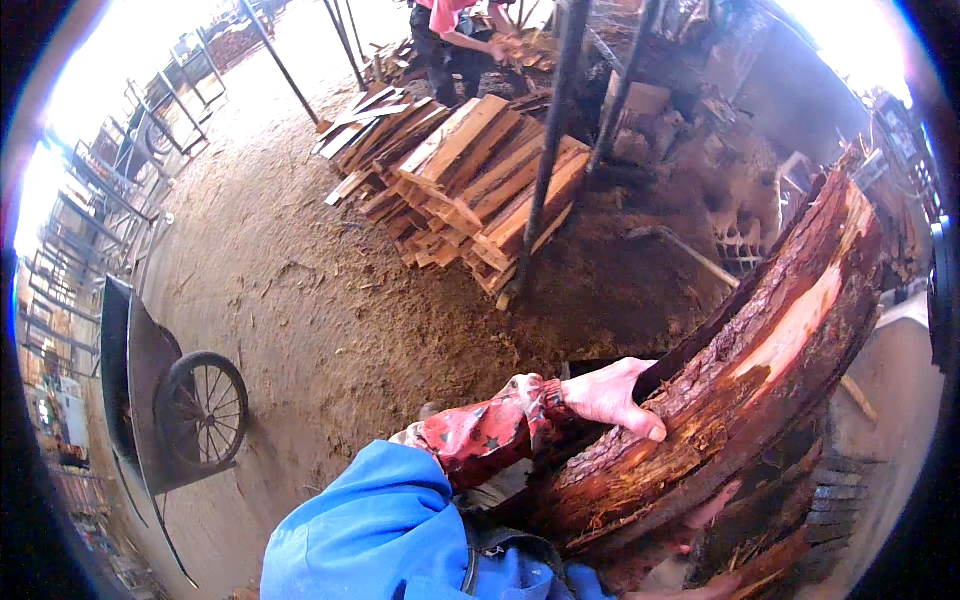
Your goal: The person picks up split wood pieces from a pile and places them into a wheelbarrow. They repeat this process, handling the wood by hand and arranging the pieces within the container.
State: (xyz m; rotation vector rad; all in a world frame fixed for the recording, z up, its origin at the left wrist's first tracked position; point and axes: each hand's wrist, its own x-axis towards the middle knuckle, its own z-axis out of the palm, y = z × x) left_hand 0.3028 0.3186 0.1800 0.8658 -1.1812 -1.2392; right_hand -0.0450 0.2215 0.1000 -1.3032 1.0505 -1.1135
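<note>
A long rough slab of bark-covered reddish wood (740,370) runs from the lower middle up to the upper right. My left hand (612,396) rests on its upper edge, fingers curled over the bark, gripping it; the sleeve is red patterned over blue. Low under the slab, part of my right hand (712,508) shows beneath the wood, mostly hidden, seemingly holding the slab from below.
A stack of sawn planks (480,180) lies on the sawdust floor ahead, with a dark metal post (548,150) in front of it. A wheelbarrow (165,400) stands at left. Another person (455,30) bends over wood at the far top. Metal racks line the left side.
</note>
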